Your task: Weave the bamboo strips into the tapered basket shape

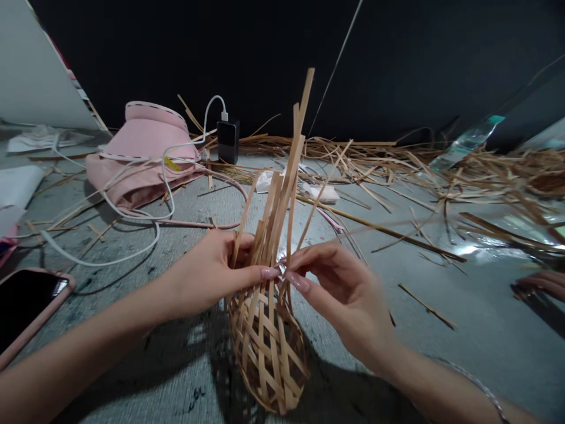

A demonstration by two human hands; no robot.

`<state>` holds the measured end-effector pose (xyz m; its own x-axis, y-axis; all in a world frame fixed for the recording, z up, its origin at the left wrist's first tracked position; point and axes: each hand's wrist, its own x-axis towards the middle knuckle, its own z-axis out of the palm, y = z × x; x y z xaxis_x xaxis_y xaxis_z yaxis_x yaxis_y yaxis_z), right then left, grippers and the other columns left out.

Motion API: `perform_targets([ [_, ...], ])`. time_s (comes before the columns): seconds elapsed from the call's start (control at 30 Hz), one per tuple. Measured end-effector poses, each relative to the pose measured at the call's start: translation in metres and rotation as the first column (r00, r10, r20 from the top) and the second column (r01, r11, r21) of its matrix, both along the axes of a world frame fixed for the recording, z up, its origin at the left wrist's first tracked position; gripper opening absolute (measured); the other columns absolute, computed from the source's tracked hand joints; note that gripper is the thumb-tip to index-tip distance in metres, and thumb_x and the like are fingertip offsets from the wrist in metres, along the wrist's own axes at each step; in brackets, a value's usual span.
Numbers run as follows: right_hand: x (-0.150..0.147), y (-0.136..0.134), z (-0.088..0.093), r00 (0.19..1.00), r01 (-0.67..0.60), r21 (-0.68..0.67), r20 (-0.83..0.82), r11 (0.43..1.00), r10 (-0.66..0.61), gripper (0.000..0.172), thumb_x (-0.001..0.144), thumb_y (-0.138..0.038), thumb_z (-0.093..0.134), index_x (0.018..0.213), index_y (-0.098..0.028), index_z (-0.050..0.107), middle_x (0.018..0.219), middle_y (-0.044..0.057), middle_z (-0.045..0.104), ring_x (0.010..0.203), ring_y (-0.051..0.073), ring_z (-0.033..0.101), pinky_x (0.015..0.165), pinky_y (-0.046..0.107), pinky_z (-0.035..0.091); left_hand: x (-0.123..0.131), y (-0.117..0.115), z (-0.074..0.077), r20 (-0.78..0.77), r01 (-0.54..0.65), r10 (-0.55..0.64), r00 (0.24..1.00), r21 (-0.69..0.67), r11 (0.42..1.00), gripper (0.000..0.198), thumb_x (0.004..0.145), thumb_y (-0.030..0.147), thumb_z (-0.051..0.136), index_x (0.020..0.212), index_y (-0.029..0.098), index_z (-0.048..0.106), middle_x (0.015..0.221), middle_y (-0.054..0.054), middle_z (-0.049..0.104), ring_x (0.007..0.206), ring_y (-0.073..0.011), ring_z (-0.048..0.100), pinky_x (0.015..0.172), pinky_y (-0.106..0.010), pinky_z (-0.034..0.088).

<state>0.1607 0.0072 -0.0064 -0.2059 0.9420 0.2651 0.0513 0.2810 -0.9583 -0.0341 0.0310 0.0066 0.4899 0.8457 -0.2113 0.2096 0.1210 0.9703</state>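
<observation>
Woven bamboo basket (265,353), upright strips (276,218) gripped in left hand's (207,274) curled fingers; right hand's (339,294) fingers half open, tips at the strips, hold unclear

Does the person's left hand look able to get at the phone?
Probably yes: the left hand holds the woven basket, but the phone lies beside that forearm with nothing between; it need only let go.

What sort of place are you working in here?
Probably a makeshift basket-weaving workspace: a half-woven basket, loose dried strips strewn across a grey concrete-like surface, and a cabled power bank nearby.
</observation>
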Motion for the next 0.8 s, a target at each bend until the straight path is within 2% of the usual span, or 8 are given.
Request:
perform_targets([
  [0.1, 0.004, 0.007, 0.002, 0.998, -0.057, -0.098, -0.032, 0.994, 0.054, 0.008, 0.078, -0.021, 0.071, 0.083, -0.022, 0.065, 0.082, 0.001, 0.067, 0.075, 0.013, 0.063, 0.070, 0.025, 0.055, 0.000, 0.000, -0.001, 0.022, -0.009, 0.009, 1.000, -0.027, 1.000, 0.017, 0.073, 0.029, 0.070, 0.084, 0.017, 0.066, 0.080, 0.000, 0.069, 0.078, -0.0186, 0.064, 0.069, -0.026, 0.049],
  [0.33, 0.007, 0.014, 0.012, 0.995, -0.100, -0.094, 0.004, 0.991, 0.100, 0.011, 0.077, -0.021, 0.073, 0.085, -0.022, 0.065, 0.083, 0.001, 0.068, 0.077, 0.013, 0.066, 0.072, 0.025, 0.057, 0.001, 0.000, 0.000, 0.068, -0.011, 0.014, 0.998, -0.045, 0.999, 0.014, 0.074, 0.026, 0.071, 0.084, 0.017, 0.068, 0.079, 0.001, 0.069, 0.075, -0.0155, 0.063, 0.067, -0.024, 0.048],
  [0.47, 0.009, 0.021, 0.010, 0.980, -0.192, -0.160, -0.078, 0.968, 0.181, 0.015, 0.076, -0.016, 0.074, 0.086, -0.022, 0.065, 0.082, -0.001, 0.068, 0.077, 0.011, 0.067, 0.074, 0.023, 0.057, 0.002, -0.001, 0.002, 0.090, -0.016, 0.020, 0.996, -0.047, 0.999, 0.012, 0.074, 0.026, 0.072, 0.081, 0.018, 0.068, 0.077, 0.002, 0.069, 0.072, -0.0140, 0.064, 0.065, -0.022, 0.048],
  [0.6, 0.013, 0.029, 0.004, 0.944, -0.309, -0.237, -0.191, 0.921, 0.268, 0.014, 0.076, -0.017, 0.075, 0.086, -0.022, 0.067, 0.085, -0.001, 0.070, 0.079, 0.011, 0.067, 0.075, 0.022, 0.056, 0.001, 0.000, 0.001, 0.104, -0.012, 0.019, 0.994, -0.066, 0.998, 0.011, 0.073, 0.025, 0.073, 0.081, 0.018, 0.069, 0.079, 0.001, 0.070, 0.073, -0.0143, 0.064, 0.066, -0.022, 0.049],
  [0.8, 0.014, 0.033, 0.005, 0.904, -0.410, -0.297, -0.261, 0.862, 0.340, 0.017, 0.077, -0.011, 0.073, 0.088, -0.021, 0.064, 0.079, -0.003, 0.067, 0.066, 0.006, 0.063, 0.056, 0.014, 0.050, 0.002, 0.000, -0.001, 0.162, 0.005, 0.013, 0.987, -0.106, 0.994, 0.012, 0.072, 0.019, 0.075, 0.081, 0.017, 0.069, 0.077, 0.003, 0.070, 0.073, -0.0119, 0.064, 0.066, -0.020, 0.049],
])
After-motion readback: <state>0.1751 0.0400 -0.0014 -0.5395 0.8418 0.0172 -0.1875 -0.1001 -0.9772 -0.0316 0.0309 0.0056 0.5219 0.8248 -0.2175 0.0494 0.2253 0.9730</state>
